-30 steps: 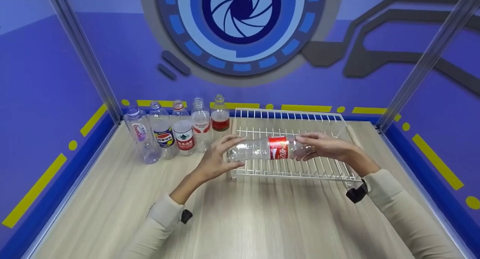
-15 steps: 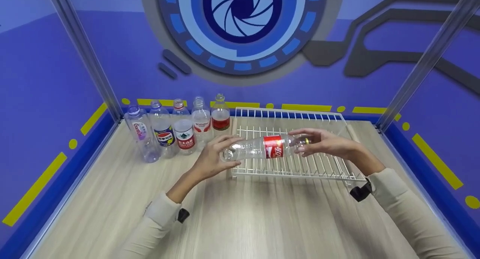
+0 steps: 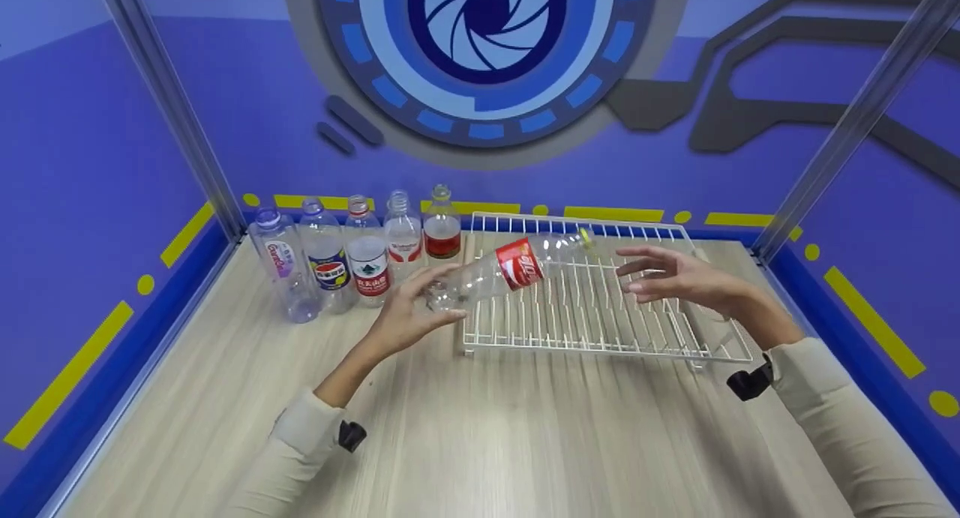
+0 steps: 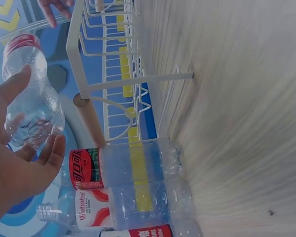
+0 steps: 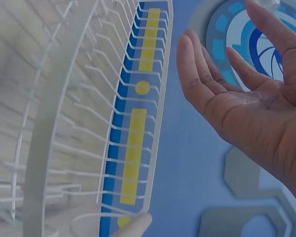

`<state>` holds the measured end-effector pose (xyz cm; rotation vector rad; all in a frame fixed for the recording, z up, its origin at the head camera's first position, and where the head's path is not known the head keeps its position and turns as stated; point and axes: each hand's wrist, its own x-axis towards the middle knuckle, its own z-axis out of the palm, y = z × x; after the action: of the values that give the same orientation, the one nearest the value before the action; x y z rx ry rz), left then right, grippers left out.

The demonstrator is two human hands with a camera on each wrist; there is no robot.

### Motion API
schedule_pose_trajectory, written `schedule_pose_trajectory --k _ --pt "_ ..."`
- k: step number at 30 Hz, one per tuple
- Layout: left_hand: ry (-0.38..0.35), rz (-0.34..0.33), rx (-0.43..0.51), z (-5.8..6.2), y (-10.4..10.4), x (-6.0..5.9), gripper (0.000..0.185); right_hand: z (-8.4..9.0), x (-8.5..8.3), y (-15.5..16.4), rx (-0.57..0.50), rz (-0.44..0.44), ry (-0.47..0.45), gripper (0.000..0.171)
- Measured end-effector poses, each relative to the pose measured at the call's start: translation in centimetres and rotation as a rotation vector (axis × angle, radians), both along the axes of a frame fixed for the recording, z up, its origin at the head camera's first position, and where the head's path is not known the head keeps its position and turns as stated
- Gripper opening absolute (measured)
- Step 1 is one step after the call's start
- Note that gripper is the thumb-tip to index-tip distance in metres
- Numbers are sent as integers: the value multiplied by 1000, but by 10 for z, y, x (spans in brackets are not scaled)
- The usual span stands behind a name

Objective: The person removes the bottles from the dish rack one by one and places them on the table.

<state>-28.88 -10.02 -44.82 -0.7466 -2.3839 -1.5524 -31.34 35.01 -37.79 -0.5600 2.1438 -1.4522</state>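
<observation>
My left hand (image 3: 409, 315) grips the base of a clear plastic cola bottle (image 3: 520, 264) with a red label. The bottle is held in the air over the left part of a white wire rack (image 3: 585, 348), tilted so its neck points up and to the right. A yellowish ring shows at its mouth. In the left wrist view, the thumb and fingers (image 4: 54, 153) curl round the bottle's bottom. My right hand (image 3: 686, 282) hovers over the rack's right side, apart from the bottle, its fingers loosely spread and holding nothing.
Left of the rack stands a row of several labelled plastic bottles (image 3: 370, 274) near the back wall. The rack has wooden rods (image 4: 90, 118) at its ends. Wood-patterned tabletop (image 3: 480, 443) lies in front. Blue panels (image 3: 885, 241) and metal posts enclose the sides.
My right hand has let go of the bottle's neck end and drawn away to the right. My left hand has moved slightly left, and the bottle has tilted from level to neck up.
</observation>
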Motion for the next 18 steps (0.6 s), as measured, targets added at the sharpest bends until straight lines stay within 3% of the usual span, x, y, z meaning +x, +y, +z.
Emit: schedule_pose_trajectory --k 6,18 --pt "-160 8 151 0 -9 2 67 -4 -4 26 -39 -30 17 61" --pt "-260 -24 276 -2 -30 7 73 -14 -7 81 -88 -153 37 53"
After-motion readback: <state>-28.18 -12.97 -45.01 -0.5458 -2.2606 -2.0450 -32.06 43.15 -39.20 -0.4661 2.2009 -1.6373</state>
